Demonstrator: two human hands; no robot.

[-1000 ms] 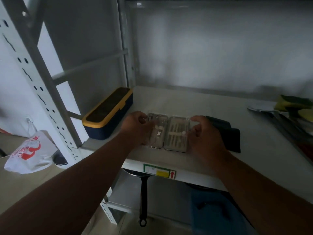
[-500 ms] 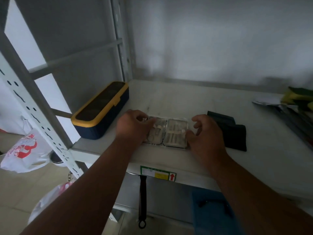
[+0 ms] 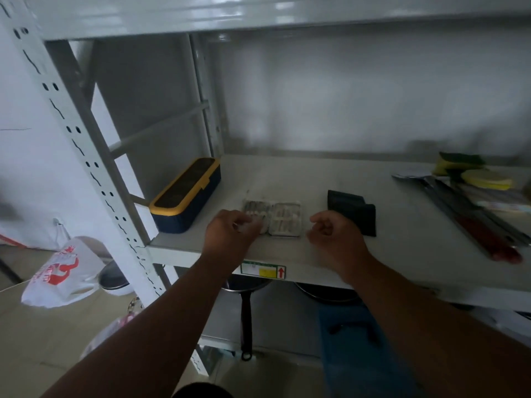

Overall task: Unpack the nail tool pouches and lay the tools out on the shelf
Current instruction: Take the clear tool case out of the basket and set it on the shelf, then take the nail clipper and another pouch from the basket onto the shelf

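Both forearms reach over the shelf (image 3: pixel 402 225) front edge. The left hand (image 3: pixel 230 235) is curled, its fingers resting on the left half of the open nail tool case (image 3: pixel 273 218); whether it pinches a tool cannot be told. The right hand (image 3: pixel 334 235), loosely curled, holds nothing. The case lies flat between the hands, long axis left-right; its tools point away. A black pouch (image 3: pixel 355 211) lies beyond the right hand.

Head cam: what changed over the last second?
The right hand let go of the open nail tool case and drew back to the right, now loosely curled and empty. The left hand stays on the case's left half; whether it grips a tool is unclear. The case, black pouch and yellow-lidded box kept their places on the shelf.
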